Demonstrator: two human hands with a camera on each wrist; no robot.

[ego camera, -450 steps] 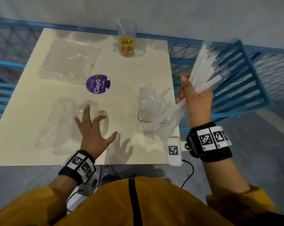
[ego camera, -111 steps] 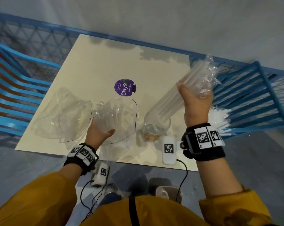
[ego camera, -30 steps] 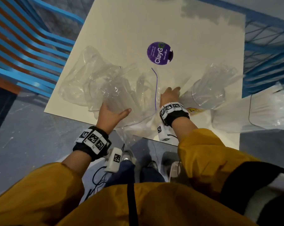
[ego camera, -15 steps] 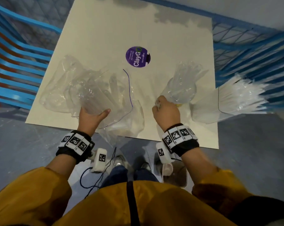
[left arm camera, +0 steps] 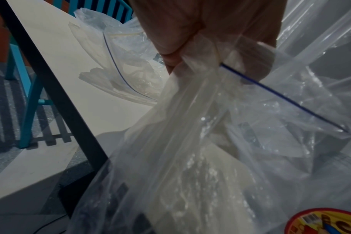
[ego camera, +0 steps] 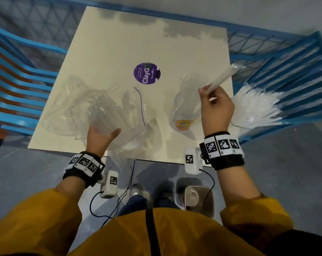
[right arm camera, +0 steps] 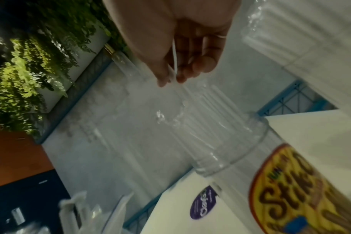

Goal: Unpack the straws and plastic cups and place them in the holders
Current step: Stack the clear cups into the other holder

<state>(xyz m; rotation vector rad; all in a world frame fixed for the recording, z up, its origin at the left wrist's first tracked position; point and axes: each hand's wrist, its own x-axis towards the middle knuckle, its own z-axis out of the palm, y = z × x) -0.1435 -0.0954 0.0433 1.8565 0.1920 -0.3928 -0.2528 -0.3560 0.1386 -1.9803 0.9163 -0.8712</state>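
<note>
Fingers of the right hand [ego camera: 217, 106] pinched a wrapped straw [ego camera: 220, 77] above the clear holder jar [ego camera: 186, 109], which stood near the front right of the cream table [ego camera: 156, 39] with straws in it. Curled around a zip bag [ego camera: 108, 111] at the table's front edge, the left hand [ego camera: 99, 139] gripped its plastic. More straws [ego camera: 256, 108] fanned over the right edge. Blue railings [ego camera: 293, 58] and grey floor [ego camera: 286, 163] surrounded the table; a purple sticker [ego camera: 146, 72] marked its middle.
</note>
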